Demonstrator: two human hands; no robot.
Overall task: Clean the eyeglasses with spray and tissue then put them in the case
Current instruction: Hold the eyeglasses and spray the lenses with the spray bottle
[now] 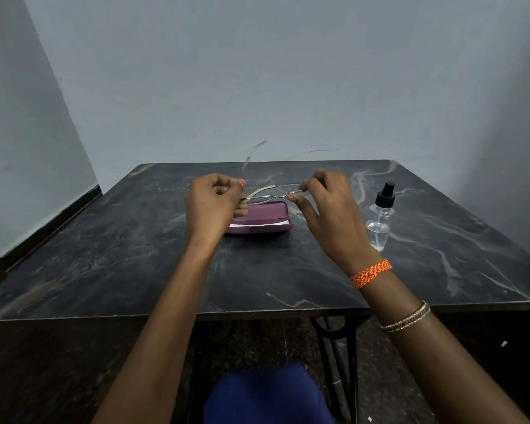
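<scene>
Thin metal-framed eyeglasses point(270, 197) hang in the air just above a purple case point(262, 220) in the middle of the table. My left hand point(214, 203) pinches the left end of the frame. My right hand point(328, 209) pinches the right end between thumb and forefinger. The temple arms are blurred and stick up toward the wall. The case lies slightly ajar, with a white strip, maybe tissue point(257, 224), showing in its gap. A clear spray bottle point(380, 218) with a black pump top stands to the right of my right hand.
The dark marble-patterned table point(135, 270) stands against a pale wall. Its front edge is near my lap, with a black metal frame point(346, 362) under it. A dark skirting runs along the left wall.
</scene>
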